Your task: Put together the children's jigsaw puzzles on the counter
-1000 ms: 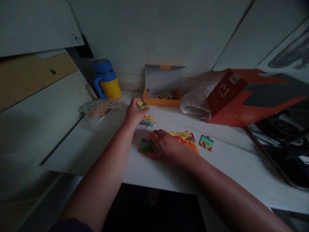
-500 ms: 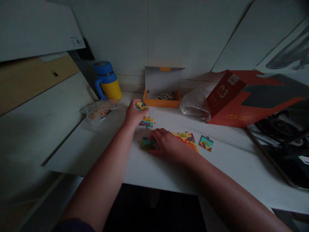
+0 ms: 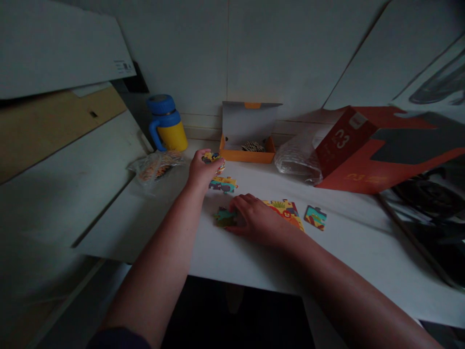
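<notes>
My left hand (image 3: 199, 172) is closed round some jigsaw puzzle pieces (image 3: 209, 157), yellow and dark, held above the table just in front of the orange box. Below it lies a puzzle piece with a grey animal (image 3: 225, 186), partly behind the hand. My right hand (image 3: 256, 220) rests low over the table, thumb and fingers curved round a green and teal puzzle piece (image 3: 222, 218), whose right side they hide. Beside and partly under that hand lies a yellow and red section with a lion (image 3: 286, 213). Farther right sits a single teal piece (image 3: 315, 217).
The open orange box (image 3: 247, 156) at the back holds a pile of pieces (image 3: 253, 146). Around stand a blue and yellow mug (image 3: 172, 133), a plastic bag of pieces (image 3: 158, 167), bubble wrap (image 3: 296, 157) and a large red box (image 3: 356, 165). Boards lean at left.
The view has shifted slightly, so the table things appear farther right. The pieces in my left hand have tilted, and more of them shows below the thumb. My right hand stays at the green piece.
</notes>
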The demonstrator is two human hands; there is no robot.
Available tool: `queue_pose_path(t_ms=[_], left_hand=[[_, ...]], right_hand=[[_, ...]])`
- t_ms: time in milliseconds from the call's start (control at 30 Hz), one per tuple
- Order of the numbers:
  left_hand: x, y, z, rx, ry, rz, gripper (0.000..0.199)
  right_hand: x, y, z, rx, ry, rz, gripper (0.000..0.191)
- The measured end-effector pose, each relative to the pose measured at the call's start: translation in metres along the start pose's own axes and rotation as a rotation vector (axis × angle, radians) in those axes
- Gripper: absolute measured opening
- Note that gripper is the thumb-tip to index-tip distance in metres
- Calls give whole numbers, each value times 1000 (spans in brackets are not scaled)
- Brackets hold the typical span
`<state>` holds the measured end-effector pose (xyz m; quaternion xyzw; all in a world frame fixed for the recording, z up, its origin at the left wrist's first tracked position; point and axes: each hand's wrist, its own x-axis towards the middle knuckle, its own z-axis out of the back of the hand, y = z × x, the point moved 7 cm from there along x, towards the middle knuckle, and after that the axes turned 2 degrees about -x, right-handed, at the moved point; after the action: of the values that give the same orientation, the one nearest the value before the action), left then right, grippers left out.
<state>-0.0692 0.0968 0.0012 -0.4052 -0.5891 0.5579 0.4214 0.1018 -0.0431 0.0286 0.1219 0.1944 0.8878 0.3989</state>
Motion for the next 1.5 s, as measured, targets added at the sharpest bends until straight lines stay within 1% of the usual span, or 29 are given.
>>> queue_pose_path(t_ms=[100,233,333,467,633,767,900,1033,1133,1233,1367,1500], left_hand=[[0,-1,1,-50,-9,26,57],[-2,-2,0,-74,-11,45,56],[-2,-1,0,-41,-14,41,56],[1,6,1,-1,-12,61,56],[2,14,3,74,-6,95,57],[0,17,3,126,9,148,56],[-1,16,5,157,8,144,58],[-1,15,8,208,-1,105,57],[-1,16,9,237,-17,86,54],[-1,16,7,225,-18,101,53],[-2,18,4,194,-9,152,53],[-1,19,4,192,2,155,54]], right_hand=[[0,-3,-1,17,2,-24,37],[2,-10,-3,53,-60,-60,41],[5,-15,-4,85,-101,-119,49],[8,-15,-5,123,-109,-140,52],[12,-14,-6,122,-133,-107,52],[23,-9,-1,51,-152,-79,48],[40,-2,2,-3,-154,-34,49],[51,-2,-3,-15,-169,-5,51],[49,-10,-6,-28,-186,-28,50],[43,-19,-6,-28,-202,-59,45],[38,-24,-5,-14,-193,-2,40],[38,-25,-7,-3,-171,62,34]])
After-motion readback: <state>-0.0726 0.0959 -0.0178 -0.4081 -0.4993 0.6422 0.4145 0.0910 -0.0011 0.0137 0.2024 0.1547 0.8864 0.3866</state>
